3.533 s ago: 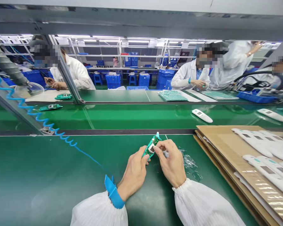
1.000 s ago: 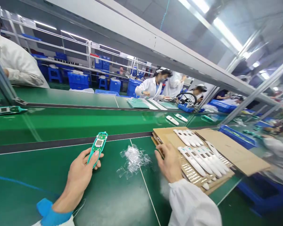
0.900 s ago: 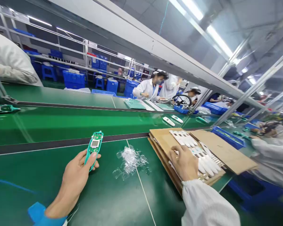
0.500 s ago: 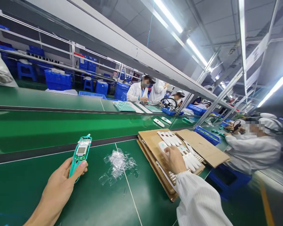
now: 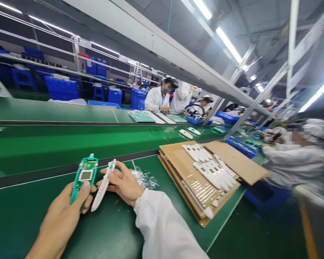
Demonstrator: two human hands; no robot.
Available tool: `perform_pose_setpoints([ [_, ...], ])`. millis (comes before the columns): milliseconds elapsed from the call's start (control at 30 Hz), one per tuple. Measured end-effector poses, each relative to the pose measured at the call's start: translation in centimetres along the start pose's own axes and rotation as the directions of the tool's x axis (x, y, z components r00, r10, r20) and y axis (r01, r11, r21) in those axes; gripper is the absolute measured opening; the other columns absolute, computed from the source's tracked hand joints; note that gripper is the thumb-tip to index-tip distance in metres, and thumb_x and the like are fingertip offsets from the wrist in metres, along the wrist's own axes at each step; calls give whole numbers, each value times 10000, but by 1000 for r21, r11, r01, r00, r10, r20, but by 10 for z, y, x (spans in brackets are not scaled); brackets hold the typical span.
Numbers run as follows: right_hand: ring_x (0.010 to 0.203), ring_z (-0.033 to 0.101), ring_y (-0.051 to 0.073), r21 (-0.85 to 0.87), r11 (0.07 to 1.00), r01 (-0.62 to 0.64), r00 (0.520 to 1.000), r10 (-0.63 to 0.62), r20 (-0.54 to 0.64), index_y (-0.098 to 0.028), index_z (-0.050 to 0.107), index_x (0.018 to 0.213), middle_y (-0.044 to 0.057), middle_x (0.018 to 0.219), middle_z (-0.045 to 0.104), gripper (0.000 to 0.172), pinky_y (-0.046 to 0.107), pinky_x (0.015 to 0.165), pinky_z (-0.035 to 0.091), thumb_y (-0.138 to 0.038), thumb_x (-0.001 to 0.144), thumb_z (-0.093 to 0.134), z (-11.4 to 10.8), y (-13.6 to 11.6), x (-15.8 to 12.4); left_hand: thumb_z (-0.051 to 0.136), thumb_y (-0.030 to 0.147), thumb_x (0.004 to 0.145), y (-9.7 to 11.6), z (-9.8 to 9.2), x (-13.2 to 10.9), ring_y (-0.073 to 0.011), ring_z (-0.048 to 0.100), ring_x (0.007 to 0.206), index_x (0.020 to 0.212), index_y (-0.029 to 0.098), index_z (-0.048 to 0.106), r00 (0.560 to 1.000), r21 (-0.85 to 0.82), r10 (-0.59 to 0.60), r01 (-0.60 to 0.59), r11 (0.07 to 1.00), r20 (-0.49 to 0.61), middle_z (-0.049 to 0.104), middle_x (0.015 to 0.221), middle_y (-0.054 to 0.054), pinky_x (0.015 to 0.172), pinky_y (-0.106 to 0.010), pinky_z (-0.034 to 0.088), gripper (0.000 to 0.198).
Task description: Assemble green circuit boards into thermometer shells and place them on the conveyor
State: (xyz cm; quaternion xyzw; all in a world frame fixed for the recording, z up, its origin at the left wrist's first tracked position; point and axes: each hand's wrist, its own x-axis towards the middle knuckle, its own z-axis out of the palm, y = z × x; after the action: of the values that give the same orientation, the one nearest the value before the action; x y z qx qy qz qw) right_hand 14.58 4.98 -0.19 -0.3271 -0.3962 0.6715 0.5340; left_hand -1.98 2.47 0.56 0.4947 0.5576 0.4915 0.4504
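Note:
My left hand (image 5: 66, 208) grips a teal device housing (image 5: 76, 185), which is long and narrow. Inside it a green circuit board (image 5: 88, 165) and a small grey display (image 5: 85, 175) face up. Close beside it on the right, my right hand (image 5: 126, 184) is closed on a white plastic cover (image 5: 101, 190), tilted with its edge toward me. A small gap shows between cover and housing. Clear plastic film scraps (image 5: 147, 180) lie on the green table, partly behind my right hand. More white covers (image 5: 214, 174) rest in rows on stacked cardboard (image 5: 175, 153) to the right.
A green conveyor belt (image 5: 43, 144) runs across beyond the table, carrying white devices (image 5: 186, 134) at its right. A blue bin (image 5: 241, 147) sits past the cardboard. At the right a person in a white coat (image 5: 297, 162) works; other people sit across the line.
My right hand has lifted a white cover from the cardboard and brought it left beside the housing. My left hand has shifted slightly left and still holds the housing.

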Motion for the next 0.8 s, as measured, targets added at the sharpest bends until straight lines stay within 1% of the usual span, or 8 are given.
perform_pose_setpoints([
  [100,1003,706,215,78,996,-38,992,28,122,-281,485,1291,93,1331,649,778,446,969,519,-494,664,894,-1,0,-12,584,759,800,9,5,-5,-132,463,545,830,196,598,999,-98,-41,42,994,15,539,602,32,514,-245,389,564],
  [200,1175,653,237,63,997,-42,988,32,152,-291,507,1357,107,1413,611,785,412,1044,470,-449,692,893,-14,-4,-23,561,752,812,12,9,-7,-98,441,490,865,176,575,1000,-192,-28,29,981,8,605,695,3,473,-240,370,579],
  [367,1232,633,261,25,996,-84,979,78,186,-300,545,1383,118,1467,569,709,429,1048,482,-477,761,838,-20,-6,-31,524,637,920,7,9,-9,-75,457,514,892,172,565,1000,-195,-10,14,981,20,612,760,-4,488,-221,374,468],
  [533,1202,657,250,16,999,-42,995,40,93,-284,578,1326,104,1415,614,618,434,1065,491,-427,782,832,-8,-8,-33,497,597,964,5,8,-14,-84,457,527,1005,176,605,999,-76,0,3,997,44,635,776,-3,516,-237,381,437],
  [600,1170,676,244,-8,1000,-8,999,8,37,-282,581,1309,96,1370,646,590,447,1081,483,-409,789,829,-5,-5,-31,404,570,1011,5,9,-18,-126,557,627,1193,199,616,996,43,61,-64,997,64,691,867,-29,617,-274,453,465],
  [667,1149,686,244,-50,999,22,1000,-23,-10,-277,587,1305,91,1315,679,594,454,1090,478,-421,782,831,-4,-1,-28,371,519,1035,5,10,-22,-190,657,896,1316,232,601,987,179,136,-150,972,87,727,1072,-65,821,-336,499,462],
  [733,1149,684,247,-100,994,48,998,-53,-44,-267,604,1295,89,1271,702,607,450,1100,470,-439,764,841,-3,2,-27,441,464,1025,6,11,-26,-241,622,1152,1338,241,613,975,295,199,-219,930,95,695,1259,-77,1004,-393,452,421],
  [800,1151,681,246,-134,989,63,995,-72,-65,-258,625,1270,90,1253,711,587,440,1111,462,-454,760,840,-2,4,-27,525,417,996,7,12,-29,-254,606,1193,1322,239,637,963,368,255,-269,890,86,689,1286,-73,1041,-409,440,389],
])
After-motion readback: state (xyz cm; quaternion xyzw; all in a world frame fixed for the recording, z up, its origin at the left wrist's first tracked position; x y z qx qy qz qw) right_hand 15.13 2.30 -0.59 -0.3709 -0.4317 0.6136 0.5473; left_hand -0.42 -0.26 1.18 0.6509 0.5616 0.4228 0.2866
